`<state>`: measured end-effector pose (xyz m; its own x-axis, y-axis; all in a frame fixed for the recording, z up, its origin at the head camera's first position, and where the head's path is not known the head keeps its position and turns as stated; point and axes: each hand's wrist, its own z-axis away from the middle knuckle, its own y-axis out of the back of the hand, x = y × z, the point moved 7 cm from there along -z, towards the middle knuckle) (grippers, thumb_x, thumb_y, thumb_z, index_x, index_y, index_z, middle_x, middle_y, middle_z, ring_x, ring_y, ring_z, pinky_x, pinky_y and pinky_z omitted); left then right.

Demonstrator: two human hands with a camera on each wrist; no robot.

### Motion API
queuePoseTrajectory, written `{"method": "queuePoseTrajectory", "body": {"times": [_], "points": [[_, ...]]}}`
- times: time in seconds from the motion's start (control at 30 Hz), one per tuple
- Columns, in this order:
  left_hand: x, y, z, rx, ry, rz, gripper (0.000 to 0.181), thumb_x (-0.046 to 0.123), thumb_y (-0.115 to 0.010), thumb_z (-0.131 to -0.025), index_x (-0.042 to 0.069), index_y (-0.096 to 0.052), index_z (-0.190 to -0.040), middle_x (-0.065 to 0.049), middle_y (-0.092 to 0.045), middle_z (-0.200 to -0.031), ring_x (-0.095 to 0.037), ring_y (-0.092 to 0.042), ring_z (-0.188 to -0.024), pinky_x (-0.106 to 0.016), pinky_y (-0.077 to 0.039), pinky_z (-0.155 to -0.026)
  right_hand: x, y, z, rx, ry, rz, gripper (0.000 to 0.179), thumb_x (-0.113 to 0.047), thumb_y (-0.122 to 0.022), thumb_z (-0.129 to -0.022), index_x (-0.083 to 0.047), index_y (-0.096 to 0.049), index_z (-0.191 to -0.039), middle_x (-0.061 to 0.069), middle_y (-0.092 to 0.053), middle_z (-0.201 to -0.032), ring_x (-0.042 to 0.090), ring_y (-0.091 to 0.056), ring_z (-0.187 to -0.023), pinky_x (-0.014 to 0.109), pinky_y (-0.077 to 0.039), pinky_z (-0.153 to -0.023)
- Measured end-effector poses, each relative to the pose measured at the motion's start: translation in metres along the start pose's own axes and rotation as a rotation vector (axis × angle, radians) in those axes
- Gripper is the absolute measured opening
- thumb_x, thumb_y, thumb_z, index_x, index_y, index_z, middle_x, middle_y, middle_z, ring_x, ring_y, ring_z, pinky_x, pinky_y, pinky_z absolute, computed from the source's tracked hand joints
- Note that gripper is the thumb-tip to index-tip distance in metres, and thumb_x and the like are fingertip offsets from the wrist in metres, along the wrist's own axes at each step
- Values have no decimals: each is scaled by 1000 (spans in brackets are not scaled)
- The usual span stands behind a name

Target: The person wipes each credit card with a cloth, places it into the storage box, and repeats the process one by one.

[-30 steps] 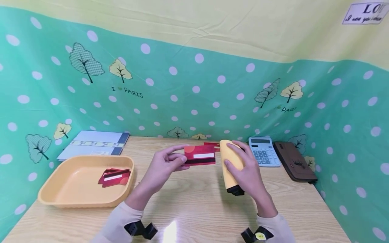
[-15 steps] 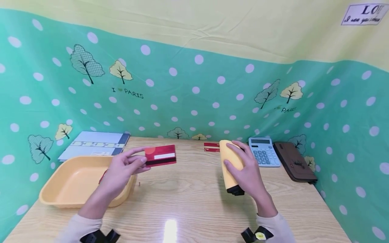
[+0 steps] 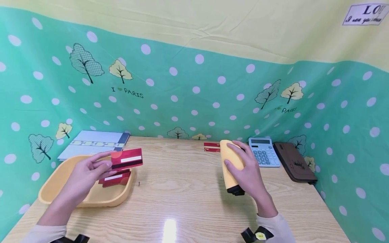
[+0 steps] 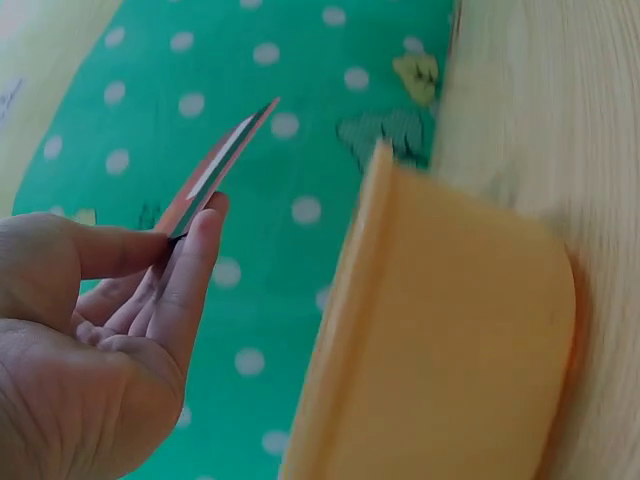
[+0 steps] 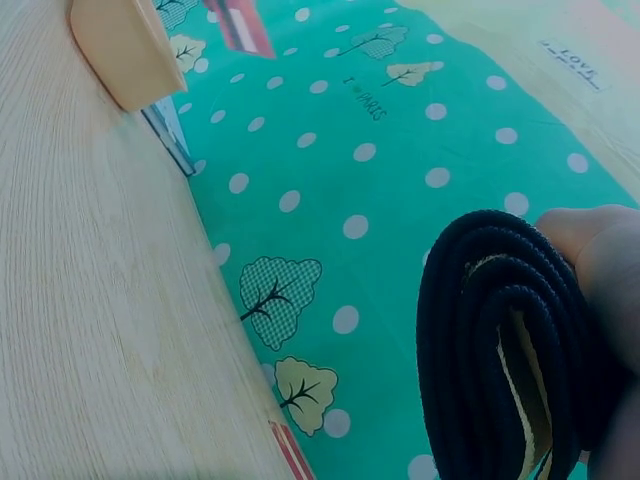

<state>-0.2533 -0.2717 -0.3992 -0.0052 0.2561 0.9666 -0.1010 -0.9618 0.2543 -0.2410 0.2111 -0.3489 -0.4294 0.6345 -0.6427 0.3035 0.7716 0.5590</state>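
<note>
In the head view my left hand pinches a red bank card between thumb and fingers, its white strip and black stripe facing me. The card is above the right part of an orange-yellow tray, where several red cards lie. The left wrist view shows the pinched card nearly edge-on, above the tray's rim. My right hand grips a yellow folded bundle with a black end, held at the right of the table. Dark, curved layers of that bundle show in the right wrist view; its exact kind is unclear.
A red strip-like card lies at the back of the table, partly behind the yellow bundle. A blue calculator and a brown wallet-like case are at the back right. Behind the tray lies a pale blue folder. A patterned curtain borders the table.
My left hand has carried the bank card leftward from beside the yellow bundle to above the tray. My right hand and the bundle have stayed in place.
</note>
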Motion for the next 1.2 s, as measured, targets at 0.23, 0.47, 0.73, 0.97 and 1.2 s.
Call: {"method": "queuePoseTrajectory", "body": {"times": [0.23,0.47,0.73,0.97,1.2], "points": [[-23,28,1,-25,-48,168,38,8,-58,-105,11,-55,-143,14,-77,-105,-10,-78,-92,-23,-65,-82,1,0,-1,3,-2,-6,56,-11,-81,-89,-25,-65,-140,0,-52,-151,20,-56,-122,24,-51,-79],[-41,39,1,-63,11,225,34,3,-55,-105,27,-58,-129,10,-78,-104,-13,-78,-94,-26,-65,-84,1,1,-2,7,9,-9,55,-9,-80,-88,-22,-65,-140,2,-53,-150,21,-56,-120,23,-50,-78],[-53,41,-3,-66,127,102,31,6,-59,-104,14,-61,-133,11,-74,-107,-10,-76,-96,-30,-65,-88,2,1,-1,2,-7,-13,55,-10,-80,-89,-23,-65,-140,1,-52,-151,21,-56,-120,23,-51,-78],[-58,38,-5,-66,158,-72,48,6,-57,-104,-16,-43,-144,0,-76,-112,-10,-77,-94,-33,-65,-89,2,2,-1,1,-7,-8,55,-11,-81,-89,-23,-65,-140,1,-52,-151,24,-56,-126,25,-53,-79],[-59,36,-7,-45,140,-42,37,6,-62,-102,-5,-57,-137,8,-77,-103,-7,-76,-93,-31,-66,-87,3,3,0,-5,-12,-5,55,-11,-80,-90,-24,-64,-141,1,-51,-152,25,-54,-129,26,-53,-79]]}}
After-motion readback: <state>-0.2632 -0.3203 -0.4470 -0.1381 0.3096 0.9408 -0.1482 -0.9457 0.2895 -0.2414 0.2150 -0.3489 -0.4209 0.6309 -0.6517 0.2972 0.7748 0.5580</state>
